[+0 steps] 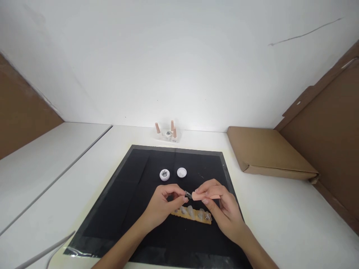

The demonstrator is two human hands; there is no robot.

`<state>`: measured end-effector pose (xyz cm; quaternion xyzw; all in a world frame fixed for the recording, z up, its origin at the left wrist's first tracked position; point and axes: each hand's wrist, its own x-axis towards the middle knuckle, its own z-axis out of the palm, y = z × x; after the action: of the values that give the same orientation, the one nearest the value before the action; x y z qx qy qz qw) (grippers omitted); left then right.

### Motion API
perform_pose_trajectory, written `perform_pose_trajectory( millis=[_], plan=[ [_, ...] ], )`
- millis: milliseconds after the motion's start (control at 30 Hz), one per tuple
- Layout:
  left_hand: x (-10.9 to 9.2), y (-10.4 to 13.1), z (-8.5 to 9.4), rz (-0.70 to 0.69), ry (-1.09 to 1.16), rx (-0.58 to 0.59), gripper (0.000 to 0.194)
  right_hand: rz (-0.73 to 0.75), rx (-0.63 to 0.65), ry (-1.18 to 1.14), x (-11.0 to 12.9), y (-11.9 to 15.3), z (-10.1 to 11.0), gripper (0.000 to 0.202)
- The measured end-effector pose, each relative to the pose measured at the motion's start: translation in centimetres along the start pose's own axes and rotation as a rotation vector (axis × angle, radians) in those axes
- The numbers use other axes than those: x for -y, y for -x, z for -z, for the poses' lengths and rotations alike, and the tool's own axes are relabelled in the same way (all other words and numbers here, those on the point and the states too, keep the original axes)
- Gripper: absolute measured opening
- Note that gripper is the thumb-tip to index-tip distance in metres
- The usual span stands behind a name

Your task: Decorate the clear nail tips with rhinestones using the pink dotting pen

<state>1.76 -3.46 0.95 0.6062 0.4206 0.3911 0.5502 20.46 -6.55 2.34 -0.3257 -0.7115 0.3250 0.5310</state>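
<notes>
Over the black mat, my left hand (171,201) pinches a small shiny grey piece (188,194), which looks like a false nail tip. My right hand (221,205) is closed around a peach-coloured bar (198,196), its near end right beside the grey piece. Whether the two touch I cannot tell. Below the hands lies a yellow strip (206,220) bearing several clear nail tips (190,211); the left fingers hide its left end. Beyond the hands are a small white jar (164,175) with grey matter inside and a round white lid (181,172).
The black mat (117,194) is taped to a white table (84,157). A clear holder (167,139) with peach-capped bottles stands at the back by the wall. To the right lies a flat cardboard box (269,149). Cardboard panels (328,142) flank the table.
</notes>
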Motion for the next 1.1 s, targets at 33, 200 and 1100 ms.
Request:
perform_pose_trajectory(
  millis=[33,200,1100],
  plan=[
    [0.01,0.01,-0.03,0.005,0.011,-0.002,0.011,-0.008,0.007,0.003,0.05,-0.04,0.07,0.014],
    [-0.08,0.08,-0.13,0.009,0.009,0.018,0.014,-0.031,0.002,0.0,0.09,-0.06,0.35,0.011],
    [0.54,0.32,0.09,-0.083,0.089,0.092,0.013,-0.057,-0.114,-0.041,-0.41,0.04,0.04,0.009]
  ],
)
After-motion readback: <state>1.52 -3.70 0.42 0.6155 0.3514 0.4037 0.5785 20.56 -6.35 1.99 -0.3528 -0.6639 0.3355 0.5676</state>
